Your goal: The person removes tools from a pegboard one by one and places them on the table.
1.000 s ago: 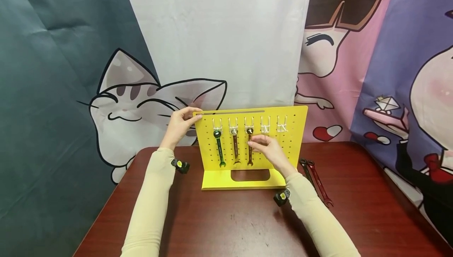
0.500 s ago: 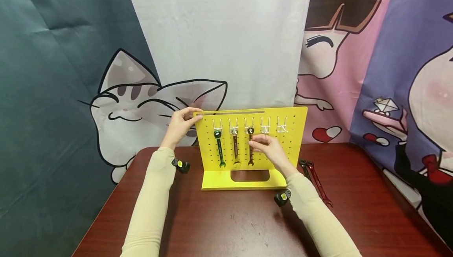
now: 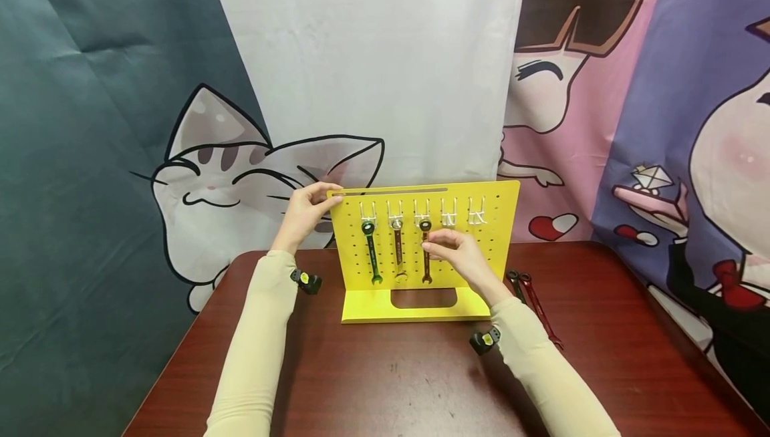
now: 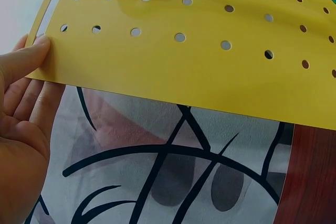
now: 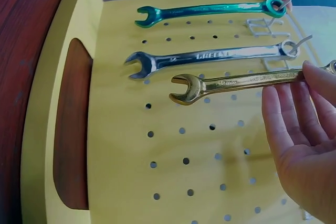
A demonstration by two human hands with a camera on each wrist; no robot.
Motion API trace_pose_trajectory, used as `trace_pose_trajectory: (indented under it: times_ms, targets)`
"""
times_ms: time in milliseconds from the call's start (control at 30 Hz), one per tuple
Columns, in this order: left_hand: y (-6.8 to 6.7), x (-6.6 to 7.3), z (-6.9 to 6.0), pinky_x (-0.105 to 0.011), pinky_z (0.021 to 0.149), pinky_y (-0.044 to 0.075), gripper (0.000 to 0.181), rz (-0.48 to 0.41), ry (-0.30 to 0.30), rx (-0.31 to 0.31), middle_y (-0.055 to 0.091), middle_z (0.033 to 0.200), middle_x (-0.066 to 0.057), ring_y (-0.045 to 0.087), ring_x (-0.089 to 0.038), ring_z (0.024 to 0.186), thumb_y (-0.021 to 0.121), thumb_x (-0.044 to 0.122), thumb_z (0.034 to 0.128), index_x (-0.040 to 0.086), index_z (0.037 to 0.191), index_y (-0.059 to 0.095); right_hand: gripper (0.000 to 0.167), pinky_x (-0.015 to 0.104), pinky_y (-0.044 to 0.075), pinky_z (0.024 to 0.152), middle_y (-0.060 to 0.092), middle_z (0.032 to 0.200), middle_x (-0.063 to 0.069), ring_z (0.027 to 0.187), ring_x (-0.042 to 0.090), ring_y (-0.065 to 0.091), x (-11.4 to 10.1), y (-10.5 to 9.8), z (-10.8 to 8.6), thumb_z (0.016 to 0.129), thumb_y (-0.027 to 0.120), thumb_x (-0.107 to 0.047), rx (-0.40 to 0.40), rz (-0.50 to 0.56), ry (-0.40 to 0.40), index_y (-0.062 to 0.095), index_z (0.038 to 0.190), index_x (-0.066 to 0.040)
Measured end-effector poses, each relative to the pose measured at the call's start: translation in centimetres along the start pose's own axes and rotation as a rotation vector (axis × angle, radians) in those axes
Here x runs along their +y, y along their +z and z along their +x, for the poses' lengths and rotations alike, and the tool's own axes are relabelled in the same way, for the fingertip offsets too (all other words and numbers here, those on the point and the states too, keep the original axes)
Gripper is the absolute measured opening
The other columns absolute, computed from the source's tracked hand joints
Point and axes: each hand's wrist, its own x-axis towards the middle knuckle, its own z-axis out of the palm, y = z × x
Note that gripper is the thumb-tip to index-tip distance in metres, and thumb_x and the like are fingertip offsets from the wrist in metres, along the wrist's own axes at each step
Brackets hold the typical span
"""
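Note:
A yellow pegboard [image 3: 500,216] stands on the table, its upper left corner pinched between thumb and fingers of my left hand [image 3: 307,213]. In the left wrist view the thumb lies on the front face. My right hand [image 3: 462,256] pinches a gold combination wrench [image 5: 241,82] near its ring end, with the open jaw end pointing down along the board. That ring end is at the third white hook; whether the hook passes through it I cannot tell. A green wrench [image 5: 210,10] and a silver wrench [image 5: 220,55] hang on the first two hooks.
Two white hooks, the fourth [image 3: 449,213] and fifth [image 3: 477,213], hold no wrench. Right of the board, a red wrench [image 3: 541,310] and a dark wrench [image 3: 516,286] lie on the brown table [image 3: 391,383], partly behind my right forearm. A cartoon-printed curtain [image 3: 391,69] hangs behind.
The gold wrench's ring end sits slightly lower at the third hook, and my right wrist has dropped a little to the right. My left hand stays on the corner.

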Motion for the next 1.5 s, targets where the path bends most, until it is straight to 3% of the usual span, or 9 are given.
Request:
trace_pose_trajectory:
  times_ms: [200,400,567,767,867,1033,1167,1333,1500]
  targets:
    - [0.0,0.2,0.0,-0.028,0.075,0.047,0.030,0.005,-0.008,0.008,0.071,0.103,-0.019,0.061,-0.028,0.085,0.075,0.025,0.0938,0.011,0.120,0.073,0.032,0.035,0.057,0.088,0.071,0.111,0.015,0.095,0.020,0.071,-1.5,0.1,-0.7,0.094,0.074,-0.016,-0.015,0.000,-0.024,0.067,0.116,0.005]
    - [0.0,0.1,0.0,-0.035,0.077,0.050,0.030,0.019,0.013,0.008,0.072,0.097,-0.014,0.061,-0.023,0.081,0.076,0.030,0.0922,0.012,0.116,0.074,0.032,0.038,0.057,0.088,0.072,0.108,0.012,0.093,0.020,0.071,-3.4,-0.2,-1.5,0.093,0.075,-0.018,-0.011,0.001,-0.049,0.067,0.115,0.004]
    - [0.1,0.0,-0.2,-0.032,0.070,0.047,0.029,0.016,0.012,0.005,0.071,0.095,-0.014,0.058,-0.032,0.081,0.076,0.030,0.0926,0.013,0.116,0.074,0.033,0.040,0.056,0.089,0.073,0.107,0.007,0.091,0.018,0.072,-4.2,-1.1,-1.9,0.093,0.075,-0.017,0.010,0.001,-0.058,0.067,0.116,0.005]
    - [0.3,0.1,-0.3,-0.026,0.065,0.043,0.028,0.015,0.012,0.001,0.071,0.095,-0.012,0.056,-0.022,0.077,0.076,0.028,0.0928,0.013,0.116,0.075,0.031,0.033,0.057,0.085,0.073,0.101,-0.003,0.092,0.014,0.070,-5.1,-3.3,-2.7,0.093,0.076,-0.017,0.070,-0.024,-0.106,0.067,0.115,0.003]
    - [0.3,0.1,-0.2,-0.028,0.064,0.042,0.027,0.016,0.013,0.004,0.070,0.094,-0.013,0.055,-0.028,0.077,0.076,0.029,0.0927,0.013,0.115,0.075,0.028,0.030,0.058,0.082,0.073,0.099,-0.004,0.088,0.013,0.070,-5.8,-4.7,-3.1,0.094,0.074,-0.015,0.103,-0.032,-0.144,0.068,0.115,0.002]
    - [0.2,0.2,0.0,-0.037,0.074,0.049,0.028,0.026,0.019,0.008,0.072,0.096,-0.014,0.060,-0.034,0.083,0.076,0.029,0.0927,0.012,0.115,0.075,0.018,0.026,0.057,0.078,0.074,0.095,-0.005,0.083,0.011,0.070,-7.0,-7.0,-3.8,0.094,0.074,-0.011,0.151,-0.019,-0.194,0.072,0.110,-0.005]
    - [0.1,0.2,0.0,-0.036,0.079,0.049,0.029,0.027,0.019,0.009,0.072,0.097,-0.014,0.061,-0.028,0.082,0.076,0.030,0.0923,0.012,0.115,0.074,0.015,0.025,0.057,0.076,0.074,0.094,-0.005,0.081,0.011,0.070,-7.9,-8.8,-4.4,0.093,0.073,-0.008,0.180,0.004,-0.228,0.074,0.108,-0.008]
    - [0.1,0.3,0.0,-0.027,0.073,0.047,0.030,0.033,0.018,0.008,0.071,0.095,-0.015,0.059,-0.020,0.078,0.077,0.030,0.0921,0.013,0.116,0.074,0.016,0.019,0.054,0.074,0.074,0.095,-0.007,0.081,0.008,0.068,-8.7,-10.7,-5.4,0.093,0.074,-0.008,0.225,0.016,-0.212,0.074,0.108,-0.009]
    - [0.0,0.2,-0.2,-0.028,0.069,0.044,0.030,0.033,0.002,0.011,0.071,0.095,-0.016,0.055,-0.018,0.075,0.076,0.030,0.0924,0.013,0.117,0.074,0.018,0.016,0.054,0.074,0.073,0.095,-0.008,0.085,0.005,0.067,-8.7,-11.9,-6.0,0.092,0.075,-0.009,0.258,-0.004,-0.194,0.073,0.110,-0.010]
